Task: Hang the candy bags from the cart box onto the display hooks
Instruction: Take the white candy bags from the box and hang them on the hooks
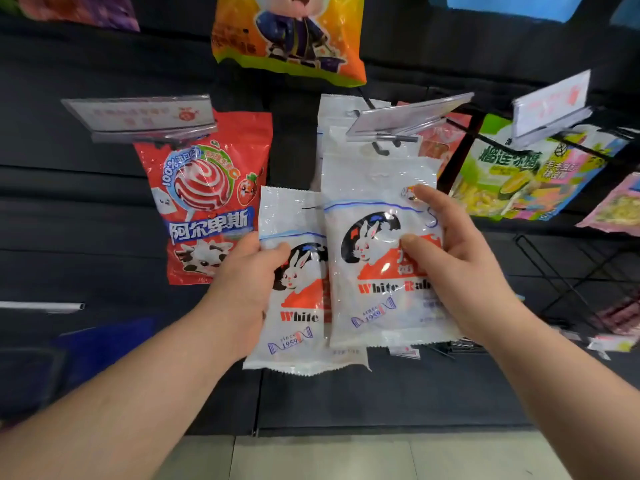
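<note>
I hold two white rabbit candy bags in front of a dark display wall. My left hand (247, 271) grips the left bag (294, 327) by its left edge. My right hand (446, 251) grips the right bag (377, 271) at its right side, thumb on the front; it overlaps the left bag. Its top sits just below a metal hook (381, 147) under a clear price tag holder (408, 114). More white bags (334, 133) hang behind on that hook. The cart box is out of view.
A red lollipop bag (207, 202) hangs on the left under another tag holder (142, 116). An orange bag (291, 36) hangs above. Green and pink bags (512, 174) hang at the right, beside a black wire rack (581, 278). Pale floor tiles (346, 459) lie below.
</note>
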`<action>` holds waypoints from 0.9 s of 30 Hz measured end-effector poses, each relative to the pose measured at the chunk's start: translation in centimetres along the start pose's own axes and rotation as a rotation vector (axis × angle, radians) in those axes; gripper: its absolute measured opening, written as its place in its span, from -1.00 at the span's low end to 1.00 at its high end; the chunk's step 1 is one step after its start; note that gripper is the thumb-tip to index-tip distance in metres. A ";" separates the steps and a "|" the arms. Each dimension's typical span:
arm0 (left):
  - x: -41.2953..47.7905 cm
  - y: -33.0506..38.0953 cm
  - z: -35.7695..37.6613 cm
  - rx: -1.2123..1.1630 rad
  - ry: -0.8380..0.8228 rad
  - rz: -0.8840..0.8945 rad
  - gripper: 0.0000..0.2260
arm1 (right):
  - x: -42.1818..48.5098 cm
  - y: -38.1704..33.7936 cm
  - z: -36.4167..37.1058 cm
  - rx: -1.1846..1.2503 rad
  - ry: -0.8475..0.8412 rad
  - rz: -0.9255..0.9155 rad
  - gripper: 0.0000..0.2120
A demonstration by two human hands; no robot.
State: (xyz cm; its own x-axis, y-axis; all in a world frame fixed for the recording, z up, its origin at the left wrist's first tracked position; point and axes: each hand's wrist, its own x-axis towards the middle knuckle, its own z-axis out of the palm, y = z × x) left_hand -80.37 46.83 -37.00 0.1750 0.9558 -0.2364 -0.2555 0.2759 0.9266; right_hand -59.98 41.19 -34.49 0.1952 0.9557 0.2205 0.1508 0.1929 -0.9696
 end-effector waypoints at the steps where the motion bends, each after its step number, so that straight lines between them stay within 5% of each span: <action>1: 0.2 -0.1 0.0 0.004 0.002 0.007 -0.85 | 0.2 0.0 0.0 0.001 0.002 -0.016 -0.53; 27: 1.7 -0.9 0.7 0.029 0.035 0.005 -0.86 | 4.9 -0.3 -0.3 0.075 -0.029 0.065 -0.33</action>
State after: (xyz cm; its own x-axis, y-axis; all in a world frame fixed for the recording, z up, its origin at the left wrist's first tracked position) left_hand -79.13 48.12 -38.05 0.1398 0.9602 -0.2417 -0.2285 0.2688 0.9357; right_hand -58.77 45.74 -33.05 0.1743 0.9725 0.1543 0.0659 0.1448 -0.9873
